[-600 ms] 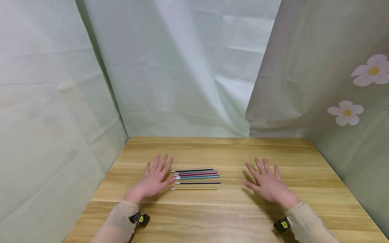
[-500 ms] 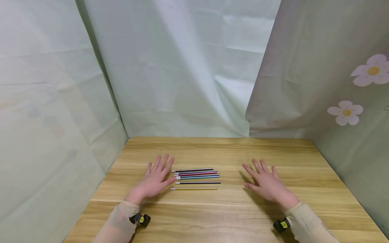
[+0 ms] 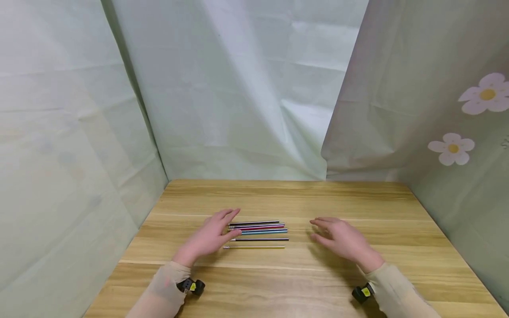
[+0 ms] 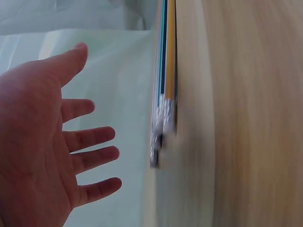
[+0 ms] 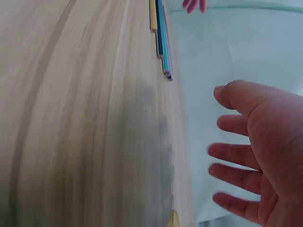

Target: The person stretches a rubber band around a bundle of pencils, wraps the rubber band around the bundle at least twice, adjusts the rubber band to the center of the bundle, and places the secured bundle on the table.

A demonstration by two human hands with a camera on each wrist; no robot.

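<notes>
Several pencils (image 3: pixel 262 228) lie side by side on the wooden table, their eraser ends to the left. A yellow pencil (image 3: pixel 254 247) is nearest the person, with a dark one (image 3: pixel 260 240) just beyond it. My left hand (image 3: pixel 208 236) is held over the eraser ends and hides some of them in the head view. Its fingers are apart and hold nothing, with a gap to the pencils (image 4: pixel 163 71) in the left wrist view. To the right of the pencils' other ends hovers my right hand (image 3: pixel 343 238), fingers loosely extended, touching nothing.
The wooden table (image 3: pixel 254 282) meets a pale cloth backdrop (image 3: pixel 238 110) at its far edge and both sides. Each wrist wears a small black camera. A thin yellow loop (image 5: pixel 174 218) shows at the bottom of the right wrist view.
Both hands have moved inward toward the pencils and turned from palm-down, fingers spread, to palms facing each other. The pencils stay where they were.
</notes>
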